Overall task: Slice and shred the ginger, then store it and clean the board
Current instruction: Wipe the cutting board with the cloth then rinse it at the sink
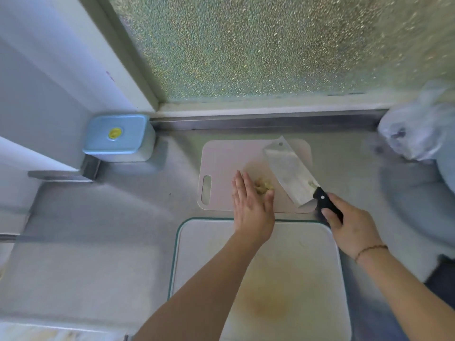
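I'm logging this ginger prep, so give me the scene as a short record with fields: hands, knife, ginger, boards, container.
left hand: left hand, fingers straight, beside the ginger
right hand: right hand grips the cleaver by its black handle
ginger: small pile on the pink board
cleaver blade: over the pink board, right of the pile
second board: white board, stained yellow, nearer the person
container: blue-lidded box, lid on, back left
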Available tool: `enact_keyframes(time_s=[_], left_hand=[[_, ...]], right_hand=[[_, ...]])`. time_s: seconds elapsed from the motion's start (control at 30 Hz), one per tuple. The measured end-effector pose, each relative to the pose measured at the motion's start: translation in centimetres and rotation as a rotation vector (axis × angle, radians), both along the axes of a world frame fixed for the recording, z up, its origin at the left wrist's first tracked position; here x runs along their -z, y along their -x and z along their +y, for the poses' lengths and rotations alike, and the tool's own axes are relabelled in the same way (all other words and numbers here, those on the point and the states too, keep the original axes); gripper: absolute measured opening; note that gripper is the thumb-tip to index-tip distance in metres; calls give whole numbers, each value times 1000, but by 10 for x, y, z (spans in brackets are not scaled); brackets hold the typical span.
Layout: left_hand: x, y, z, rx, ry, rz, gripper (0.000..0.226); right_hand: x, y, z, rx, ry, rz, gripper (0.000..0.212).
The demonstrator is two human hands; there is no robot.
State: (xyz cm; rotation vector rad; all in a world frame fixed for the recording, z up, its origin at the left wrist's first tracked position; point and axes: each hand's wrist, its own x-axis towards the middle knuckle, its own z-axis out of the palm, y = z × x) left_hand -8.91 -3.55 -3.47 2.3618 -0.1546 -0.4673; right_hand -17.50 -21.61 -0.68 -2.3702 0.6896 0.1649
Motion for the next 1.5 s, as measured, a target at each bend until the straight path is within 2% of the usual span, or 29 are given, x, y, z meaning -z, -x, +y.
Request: enact_keyframes(time_s=[0.23, 0.5, 0.7, 0.8, 1.03, 1.2, 1.27, 1.37, 1.5], left_hand=[[4, -6, -36, -38, 21, -9, 72], [21, -19, -64, 46, -149, -205, 61], [22, -21, -65, 46, -133, -254, 54], [13, -15, -62, 54, -106, -306, 59], [8, 62, -27, 83, -134, -437, 59], [23, 128, 15, 220, -171, -471, 47], [28, 141, 30, 292, -147, -523, 43], [38, 142, 46, 339, -18, -623, 33], [49, 131, 59, 353, 120, -684, 28]], right_hand=[[13, -11, -6, -167, -1, 60, 43], [17, -16, -12, -293, -41, 72, 41], [16, -7, -8, -227, -75, -16, 39], [12, 3, -6, -186, -113, -69, 39], [-2, 78, 19, -212, -204, -164, 37], [10, 147, 41, -138, -323, -51, 35], [11, 163, 50, -138, -310, -18, 33], [5, 172, 61, -153, -302, 21, 47], [1, 176, 66, -106, -301, 8, 30]])
